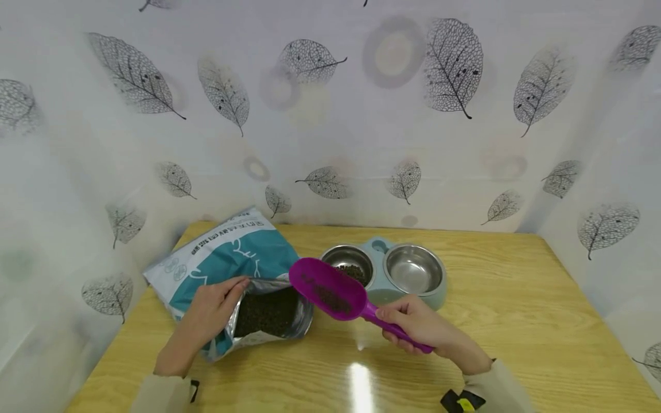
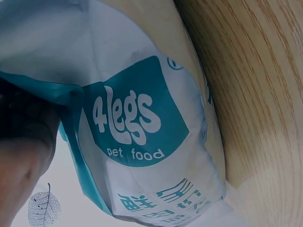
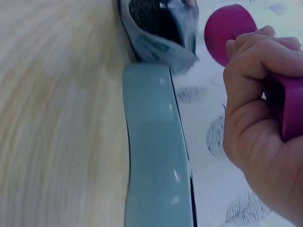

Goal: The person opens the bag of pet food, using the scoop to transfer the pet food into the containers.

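Observation:
My left hand [image 1: 212,312] grips the rim of a teal and white pet food bag [image 1: 258,252], lying with its mouth open toward me and dark brown kibble [image 1: 265,312] inside. "4Legs pet food" is printed on the bag [image 2: 137,113] in the left wrist view, where my left hand [image 2: 23,142] is in shadow and its fingertips are hidden. By its handle, my right hand [image 1: 423,324] holds a purple scoop [image 1: 353,298] with some kibble in it. The scoop is raised between the bag's mouth and a pale blue double bowl stand [image 1: 379,261].
The stand's left metal bowl [image 1: 347,250] has some kibble in it; its right metal bowl [image 1: 413,269] shows bare metal. All stand on a wooden table [image 1: 516,321]. A leaf-patterned curtain [image 1: 361,132] rises behind the table and at both sides.

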The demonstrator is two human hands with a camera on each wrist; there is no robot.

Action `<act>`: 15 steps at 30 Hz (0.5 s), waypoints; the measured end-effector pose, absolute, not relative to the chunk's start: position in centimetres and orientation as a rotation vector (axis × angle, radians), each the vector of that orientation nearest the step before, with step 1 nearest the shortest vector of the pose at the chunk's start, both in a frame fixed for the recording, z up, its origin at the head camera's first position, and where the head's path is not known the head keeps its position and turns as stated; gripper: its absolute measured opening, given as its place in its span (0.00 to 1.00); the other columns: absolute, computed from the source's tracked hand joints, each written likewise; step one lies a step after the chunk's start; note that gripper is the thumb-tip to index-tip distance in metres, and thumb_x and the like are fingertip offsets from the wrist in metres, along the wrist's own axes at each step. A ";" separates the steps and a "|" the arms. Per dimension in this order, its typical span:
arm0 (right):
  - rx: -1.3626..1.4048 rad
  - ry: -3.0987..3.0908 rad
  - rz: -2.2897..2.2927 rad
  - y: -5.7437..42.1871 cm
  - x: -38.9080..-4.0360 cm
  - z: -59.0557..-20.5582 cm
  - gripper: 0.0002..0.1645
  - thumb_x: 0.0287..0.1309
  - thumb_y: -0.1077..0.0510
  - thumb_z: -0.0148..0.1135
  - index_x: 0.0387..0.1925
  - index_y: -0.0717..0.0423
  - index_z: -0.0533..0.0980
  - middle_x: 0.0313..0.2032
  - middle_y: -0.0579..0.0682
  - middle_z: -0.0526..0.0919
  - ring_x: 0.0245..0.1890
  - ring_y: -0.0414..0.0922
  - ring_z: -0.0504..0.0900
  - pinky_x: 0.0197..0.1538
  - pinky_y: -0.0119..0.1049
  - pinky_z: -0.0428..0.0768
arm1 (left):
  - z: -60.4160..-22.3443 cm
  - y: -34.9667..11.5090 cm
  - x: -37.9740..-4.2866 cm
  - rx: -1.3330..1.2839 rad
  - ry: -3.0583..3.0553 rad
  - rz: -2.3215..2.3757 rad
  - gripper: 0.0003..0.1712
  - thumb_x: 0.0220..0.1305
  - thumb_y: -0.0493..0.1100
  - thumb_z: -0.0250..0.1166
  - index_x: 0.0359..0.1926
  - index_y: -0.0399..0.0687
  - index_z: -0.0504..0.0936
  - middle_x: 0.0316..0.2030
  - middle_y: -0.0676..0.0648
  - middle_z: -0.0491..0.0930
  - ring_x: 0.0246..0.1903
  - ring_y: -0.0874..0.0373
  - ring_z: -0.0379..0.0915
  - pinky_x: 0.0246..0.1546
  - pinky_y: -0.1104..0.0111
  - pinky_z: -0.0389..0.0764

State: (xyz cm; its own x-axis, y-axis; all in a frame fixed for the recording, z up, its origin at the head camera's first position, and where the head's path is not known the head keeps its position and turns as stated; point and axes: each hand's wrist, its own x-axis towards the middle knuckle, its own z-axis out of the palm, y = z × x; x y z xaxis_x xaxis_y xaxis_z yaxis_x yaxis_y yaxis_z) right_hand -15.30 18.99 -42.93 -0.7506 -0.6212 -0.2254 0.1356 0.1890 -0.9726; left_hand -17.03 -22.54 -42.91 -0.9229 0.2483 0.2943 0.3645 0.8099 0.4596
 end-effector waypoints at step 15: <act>-0.548 2.796 -1.206 21.0 -16.5 -40.5 0.10 0.70 0.55 0.63 0.40 0.55 0.87 0.16 0.41 0.74 0.12 0.31 0.65 0.15 0.26 0.67 | -43.2 -22.6 -17.1 -0.474 -2.771 -0.794 0.17 0.78 0.40 0.55 0.57 0.36 0.85 0.30 0.48 0.87 0.20 0.72 0.65 0.29 0.67 0.77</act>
State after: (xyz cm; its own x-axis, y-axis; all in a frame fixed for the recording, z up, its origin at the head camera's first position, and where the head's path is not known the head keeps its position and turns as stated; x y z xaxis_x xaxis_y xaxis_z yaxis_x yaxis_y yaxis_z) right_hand -16.50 20.97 -40.52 -0.9362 -0.3384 0.0955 -0.3017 0.6334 -0.7126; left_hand -17.12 -22.60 -43.17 -0.9238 0.2444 0.2947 0.3634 0.8020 0.4740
